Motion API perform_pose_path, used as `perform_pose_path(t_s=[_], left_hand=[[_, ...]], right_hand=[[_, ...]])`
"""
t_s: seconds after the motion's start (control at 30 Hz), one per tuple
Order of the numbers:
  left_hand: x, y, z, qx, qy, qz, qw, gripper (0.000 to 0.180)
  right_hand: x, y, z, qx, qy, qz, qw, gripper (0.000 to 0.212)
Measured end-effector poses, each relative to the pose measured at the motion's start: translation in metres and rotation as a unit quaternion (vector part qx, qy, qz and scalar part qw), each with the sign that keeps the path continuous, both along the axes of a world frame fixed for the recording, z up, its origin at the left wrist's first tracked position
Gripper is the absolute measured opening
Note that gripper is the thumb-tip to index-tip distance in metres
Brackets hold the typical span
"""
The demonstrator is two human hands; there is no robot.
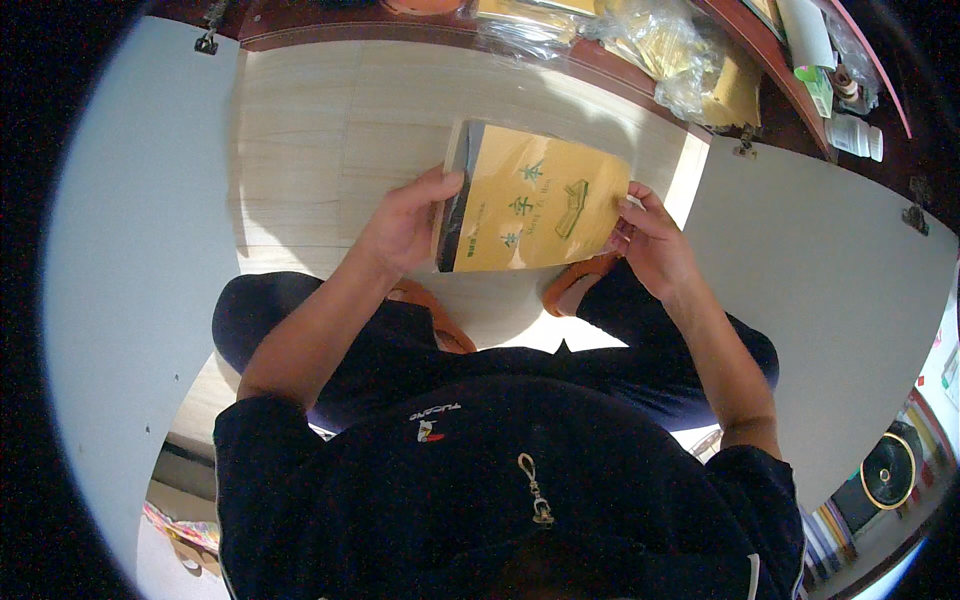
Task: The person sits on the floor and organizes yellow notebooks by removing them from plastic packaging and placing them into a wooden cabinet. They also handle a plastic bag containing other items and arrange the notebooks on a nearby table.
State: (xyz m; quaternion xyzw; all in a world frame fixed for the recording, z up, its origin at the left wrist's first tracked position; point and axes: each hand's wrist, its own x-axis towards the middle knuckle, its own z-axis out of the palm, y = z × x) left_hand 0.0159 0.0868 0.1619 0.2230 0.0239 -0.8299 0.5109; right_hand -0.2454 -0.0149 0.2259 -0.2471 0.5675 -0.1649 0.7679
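A yellow exercise book (530,205) with green print and a dark spine strip is held in front of me, above the floor. Its surface shines as if under clear plastic wrap; whether it is one book or a stack I cannot make out. My left hand (405,222) grips the spine side, the thumb on top and the fingers hidden underneath. At the opposite edge my right hand (650,238) has its thumb and fingers closed around the book's side. The book lies slightly tilted between both hands.
A dark red-brown shelf (360,30) curves across the far side, with plastic-wrapped yellow packs (660,50) and a white bottle (853,137) on it. Pale cabinet doors stand at left (130,250) and right (810,290). Orange slippers (440,318) are below the book.
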Motion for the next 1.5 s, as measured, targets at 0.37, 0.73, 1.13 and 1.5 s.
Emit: perform_pose_path(t_s=[0.37, 0.73, 1.13, 1.5], left_hand=[[0.007, -0.002, 0.0, 0.049, -0.164, 0.024, 0.985, 0.042], [0.031, -0.003, -0.012, 0.08, -0.131, 0.087, 0.984, 0.044], [0.026, -0.009, -0.014, 0.095, -0.18, 0.092, 0.975, 0.047], [0.024, -0.012, -0.013, 0.036, -0.086, 0.064, 0.994, 0.049]], right_hand=[[0.005, -0.008, 0.012, -0.086, 0.077, 0.121, 0.986, 0.008], [0.008, -0.012, 0.018, -0.128, 0.058, 0.069, 0.988, 0.017], [-0.014, -0.021, 0.017, -0.089, -0.07, 0.106, 0.988, 0.015], [-0.017, -0.016, 0.002, 0.101, -0.2, 0.014, 0.974, 0.019]])
